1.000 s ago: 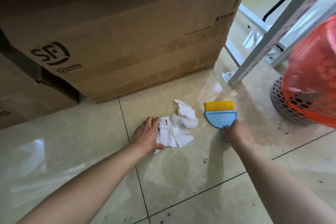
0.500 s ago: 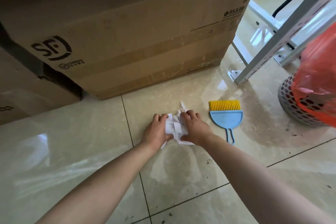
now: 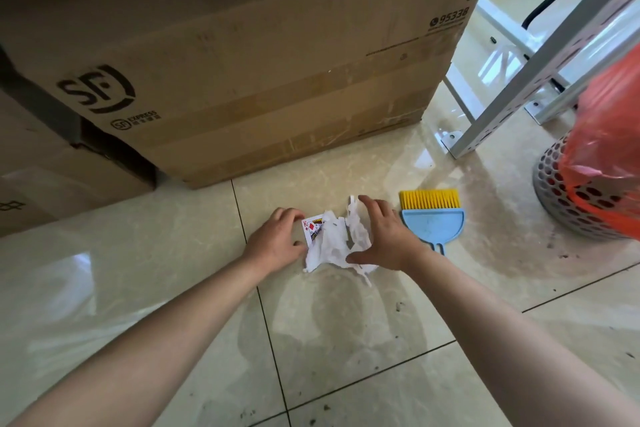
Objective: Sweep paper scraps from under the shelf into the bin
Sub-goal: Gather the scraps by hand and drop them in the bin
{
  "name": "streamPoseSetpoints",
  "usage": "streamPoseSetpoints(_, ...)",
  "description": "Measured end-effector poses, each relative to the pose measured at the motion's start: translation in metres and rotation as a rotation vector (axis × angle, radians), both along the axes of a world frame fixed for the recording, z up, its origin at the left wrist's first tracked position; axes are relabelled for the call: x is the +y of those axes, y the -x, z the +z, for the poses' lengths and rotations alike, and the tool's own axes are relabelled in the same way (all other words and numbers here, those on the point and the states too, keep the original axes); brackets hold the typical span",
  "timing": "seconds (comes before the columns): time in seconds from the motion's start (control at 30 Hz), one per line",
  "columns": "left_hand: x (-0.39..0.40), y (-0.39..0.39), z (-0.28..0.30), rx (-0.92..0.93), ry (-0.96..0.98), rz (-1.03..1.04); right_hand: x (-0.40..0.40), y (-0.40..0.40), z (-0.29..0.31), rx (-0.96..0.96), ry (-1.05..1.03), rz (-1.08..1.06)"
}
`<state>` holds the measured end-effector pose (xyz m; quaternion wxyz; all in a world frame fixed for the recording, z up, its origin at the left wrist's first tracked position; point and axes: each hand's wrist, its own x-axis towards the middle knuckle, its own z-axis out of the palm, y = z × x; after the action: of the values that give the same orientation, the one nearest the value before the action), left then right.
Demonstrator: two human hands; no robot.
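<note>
A big brown corrugated cardboard box (image 3: 242, 55) stands on the glossy beige tiled floor (image 3: 346, 340), probably walling the scraps in. The perforated grey bin lined with a thin orange plastic bag (image 3: 595, 180) waits at right, near the white slotted metal shelf leg (image 3: 540, 59). A small blue plastic brush with yellow bristles (image 3: 432, 218) lies flat, untouched. The left hand (image 3: 277, 241) and right hand (image 3: 384, 236), cupped open, press in the crumpled white paper scraps (image 3: 332, 244), seemingly bunching them to lift.

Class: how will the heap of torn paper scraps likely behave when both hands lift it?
The paper scraps look thin and crumpled, so probably light and floppy. They are separate pieces, so some may slip out between the left hand and right hand.
</note>
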<state>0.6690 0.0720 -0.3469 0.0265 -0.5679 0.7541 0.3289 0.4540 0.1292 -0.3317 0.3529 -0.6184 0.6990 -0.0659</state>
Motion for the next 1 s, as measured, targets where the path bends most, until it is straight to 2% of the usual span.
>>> streamPoseSetpoints(0.1,0.004,0.002,0.003,-0.051,-0.094,-0.003,-0.004,-0.002,0.002,0.104,-0.063,0.139)
streamPoseSetpoints(0.17,0.010,0.012,0.001,-0.021,-0.164,0.029,-0.004,-0.009,-0.004,0.179,-0.104,0.219)
streamPoseSetpoints(0.27,0.015,0.031,-0.001,0.062,-0.229,0.171,-0.007,-0.022,-0.014,0.191,-0.099,0.206)
streamPoseSetpoints(0.5,0.017,0.056,-0.007,0.061,-0.201,0.197,-0.013,-0.038,-0.021,0.134,-0.049,0.170)
streamPoseSetpoints(0.8,0.015,0.049,-0.012,0.185,-0.146,0.288,-0.007,-0.041,-0.031,0.131,0.025,0.165)
streamPoseSetpoints(1.0,0.007,0.045,-0.007,0.045,-0.109,0.201,-0.009,-0.041,-0.030,0.097,0.031,0.170)
